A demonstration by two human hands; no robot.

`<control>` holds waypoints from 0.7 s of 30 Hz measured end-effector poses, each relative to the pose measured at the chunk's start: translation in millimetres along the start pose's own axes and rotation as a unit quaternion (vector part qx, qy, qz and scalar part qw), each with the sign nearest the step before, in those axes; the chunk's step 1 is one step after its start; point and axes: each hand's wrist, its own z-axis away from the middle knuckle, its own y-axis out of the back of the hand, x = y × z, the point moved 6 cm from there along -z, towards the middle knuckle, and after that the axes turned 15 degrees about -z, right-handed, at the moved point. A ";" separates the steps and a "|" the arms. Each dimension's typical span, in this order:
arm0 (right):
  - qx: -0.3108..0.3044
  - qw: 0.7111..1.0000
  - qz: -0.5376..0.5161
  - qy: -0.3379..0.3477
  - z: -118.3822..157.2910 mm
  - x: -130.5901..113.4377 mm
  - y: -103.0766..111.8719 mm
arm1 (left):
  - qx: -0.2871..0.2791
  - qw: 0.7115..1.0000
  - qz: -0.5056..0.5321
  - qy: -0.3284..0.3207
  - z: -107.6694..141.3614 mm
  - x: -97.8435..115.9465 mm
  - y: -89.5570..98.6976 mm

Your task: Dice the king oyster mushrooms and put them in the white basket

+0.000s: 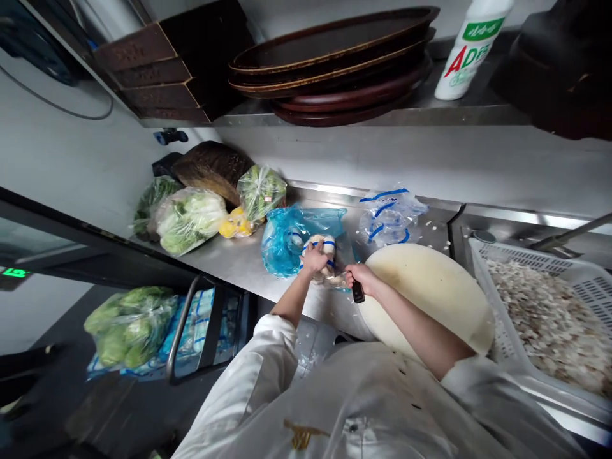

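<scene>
My left hand (314,257) rests on a clear, blue-striped plastic bag (329,246) of pale pieces that look like mushrooms, its fingers bent over the top. In my right hand (361,278) is a knife (357,292), held by its black handle just right of that bag. The blade is hard to make out against the plastic. A blue plastic bag (277,245) lies open around and under the striped one. Close to my right forearm is a large round cutting board (430,280), pale and worn.
A white basket (497,306) of chopped pale pieces stands at right. A crumpled clear bag (389,217) lies behind the board. Bagged cabbage (191,220) and yellow produce (236,223) sit left. Stacked trays (329,57) and a white bottle (471,54) occupy the shelf above; a cart (184,325) stands lower left.
</scene>
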 end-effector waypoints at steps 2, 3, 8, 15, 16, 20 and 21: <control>0.006 1.000 0.001 -0.001 10.4 12.8 3.6 | 0.004 1.000 0.008 0.005 -1.3 -1.2 0.6; 0.009 1.000 0.003 -0.003 19.8 23.8 8.6 | 0.005 1.000 0.013 0.009 -2.1 -2.2 0.6; -0.036 0.995 0.032 -0.090 88.5 80.5 42.7 | 0.005 0.999 0.030 0.017 -10.8 -14.5 -2.9; -0.058 0.977 0.207 -0.006 141.6 40.3 106.4 | -0.036 0.981 0.174 -0.071 -21.5 -72.0 5.8; -0.039 0.959 0.277 0.052 142.7 31.9 124.7 | -0.058 0.977 0.189 -0.081 -23.0 -79.1 9.1; 0.169 0.811 0.513 0.224 137.8 17.0 223.5 | -0.051 0.993 0.075 -0.077 -26.1 -75.3 26.1; 0.204 0.787 0.545 0.202 132.6 22.1 249.2 | -0.004 0.997 0.016 -0.074 -24.2 -63.6 31.4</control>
